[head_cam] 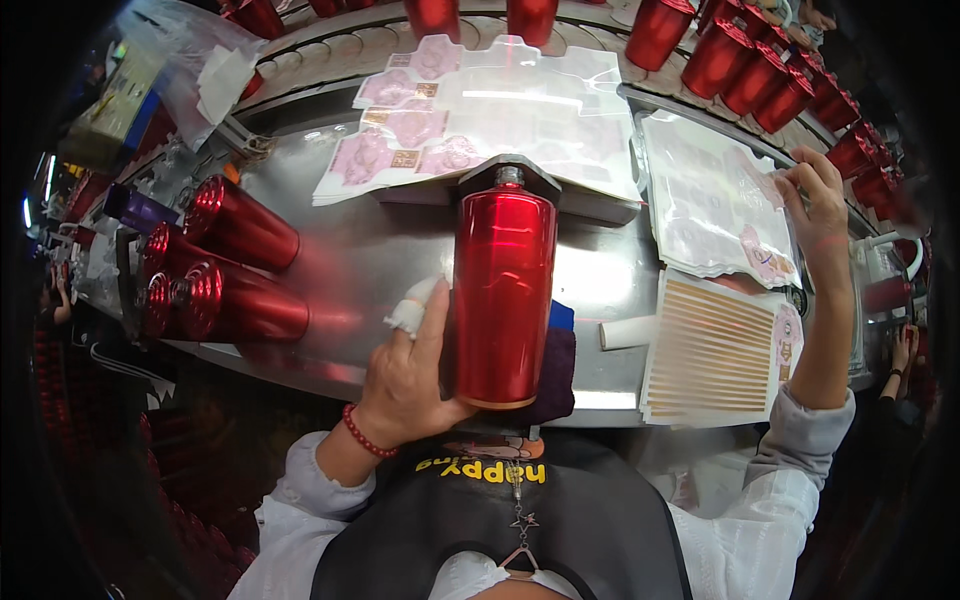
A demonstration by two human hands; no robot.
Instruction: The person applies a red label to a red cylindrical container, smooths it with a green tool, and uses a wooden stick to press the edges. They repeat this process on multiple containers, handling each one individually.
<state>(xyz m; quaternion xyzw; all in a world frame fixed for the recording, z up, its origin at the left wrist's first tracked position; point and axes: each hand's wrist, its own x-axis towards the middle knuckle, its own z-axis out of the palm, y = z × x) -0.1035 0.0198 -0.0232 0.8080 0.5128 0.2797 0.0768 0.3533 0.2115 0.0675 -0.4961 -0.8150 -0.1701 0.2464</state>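
Observation:
A glossy red bottle [506, 300] lies with its threaded neck in a dark grey bracket and its base towards me. My left hand [405, 382] holds it from the left, thumb by the base and fingers along the side. One finger has a white wrapping. Beneath the bottle shows a dark purple cloth [559, 367]. Off to the right, my right hand [817, 195] pinches the upper right edge of a stack of clear decal sheets [712, 195], printed in pink and gold. Below that stack lies a sheet of gold strips [709, 349].
Several red bottles [247, 300] lie at the left of the metal table [360, 255]. A broad stack of pink decal sheets [487, 112] lies behind the bracket. More red bottles [780, 90] stand on the conveyor [480, 34]. A white roll [628, 332] rests beside the gold strips.

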